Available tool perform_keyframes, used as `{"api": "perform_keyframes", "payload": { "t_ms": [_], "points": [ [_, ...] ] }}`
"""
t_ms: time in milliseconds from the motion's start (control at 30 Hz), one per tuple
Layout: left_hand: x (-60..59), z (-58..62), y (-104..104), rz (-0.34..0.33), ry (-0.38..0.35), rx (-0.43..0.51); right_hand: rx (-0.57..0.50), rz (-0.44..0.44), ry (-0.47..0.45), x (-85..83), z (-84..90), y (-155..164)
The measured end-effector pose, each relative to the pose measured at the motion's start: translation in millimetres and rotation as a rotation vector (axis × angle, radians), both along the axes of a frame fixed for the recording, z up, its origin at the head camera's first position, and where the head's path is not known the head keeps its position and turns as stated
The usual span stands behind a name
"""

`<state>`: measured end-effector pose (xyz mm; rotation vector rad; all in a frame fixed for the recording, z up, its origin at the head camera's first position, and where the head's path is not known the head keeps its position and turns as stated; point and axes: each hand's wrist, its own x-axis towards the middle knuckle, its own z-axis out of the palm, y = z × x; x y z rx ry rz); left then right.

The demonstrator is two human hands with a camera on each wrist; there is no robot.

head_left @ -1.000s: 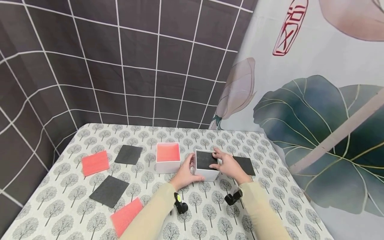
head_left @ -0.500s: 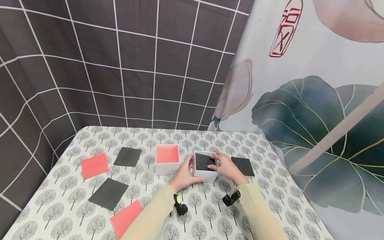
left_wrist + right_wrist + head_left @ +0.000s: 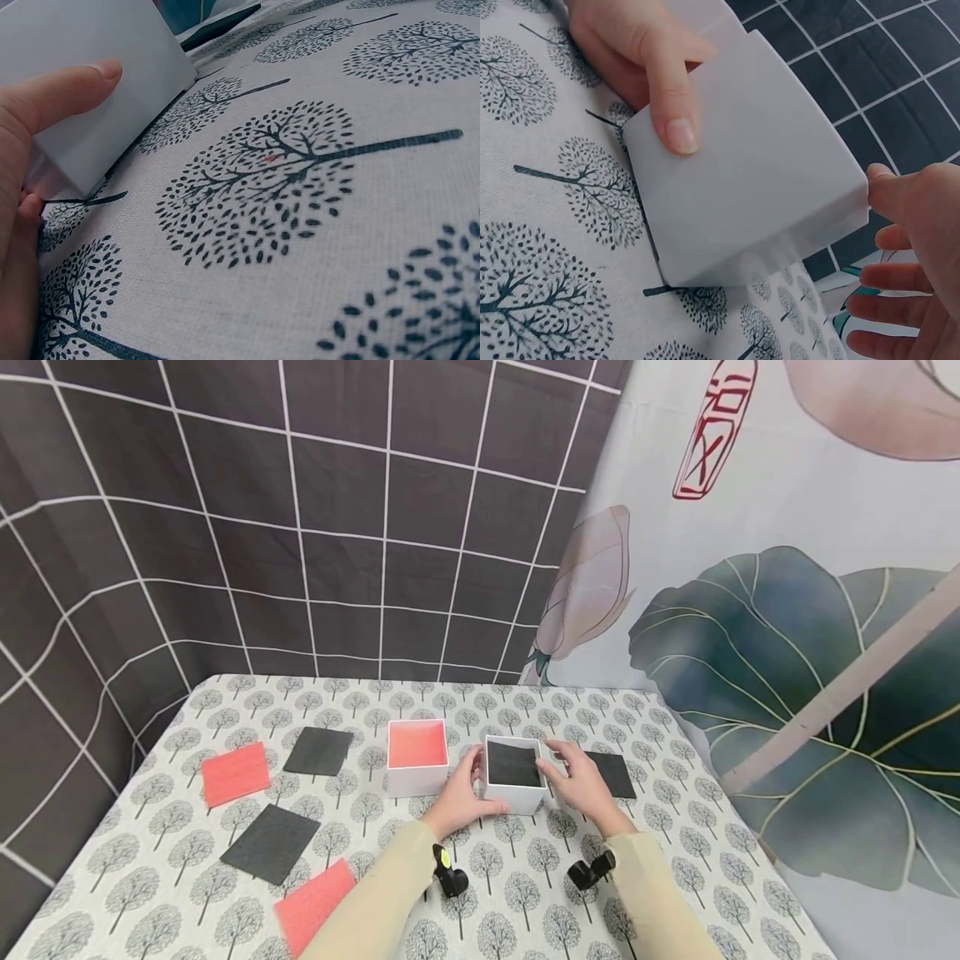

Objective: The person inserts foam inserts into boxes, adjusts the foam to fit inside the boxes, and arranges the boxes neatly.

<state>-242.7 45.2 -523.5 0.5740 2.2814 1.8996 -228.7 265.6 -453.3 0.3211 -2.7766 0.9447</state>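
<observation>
A white open-topped box (image 3: 513, 800) stands on the tablecloth, its inside showing a black sheet (image 3: 513, 764). My left hand (image 3: 459, 797) grips this box at its left front corner. The left wrist view shows that thumb lying flat against the box wall (image 3: 135, 45). At the opposite side, my right hand (image 3: 581, 781) has its fingertips at the right rim, outside the box. In the right wrist view its thumb is right at the box's top edge (image 3: 742, 165) while the other fingers are loosely spread and hold nothing.
Left of the gripped box stands a second white box (image 3: 417, 781) with a red inside. A black sheet (image 3: 613, 774) lies to the right. On the left lie red sheets (image 3: 236, 774) (image 3: 317, 902) and black sheets (image 3: 318, 752) (image 3: 272, 843). Dark gridded cloth (image 3: 337, 552) hangs behind.
My right hand has drawn back to the right, its fingers leaving the black sheet inside the box for the outer rim. The left hand keeps its grip in the same place.
</observation>
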Motion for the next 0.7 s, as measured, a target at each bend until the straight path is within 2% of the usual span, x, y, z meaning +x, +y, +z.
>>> {"api": "perform_keyframes", "payload": {
  "t_ms": [167,200,300,700],
  "points": [
    [0.8,1.6,0,-0.005,0.009,0.012,-0.021,-0.021,-0.016,1.9,-3.0,3],
    [-2.0,-3.5,1,-0.002,0.012,0.011,-0.023,-0.023,-0.020,1.8,-3.8,4],
    [-3.4,-6.6,1,0.003,0.013,0.002,-0.029,-0.029,-0.022,2.5,-4.9,6],
    [-0.7,-3.3,2,0.007,-0.002,-0.011,-0.080,-0.068,-0.071,10.2,-8.6,26]
  ]
}}
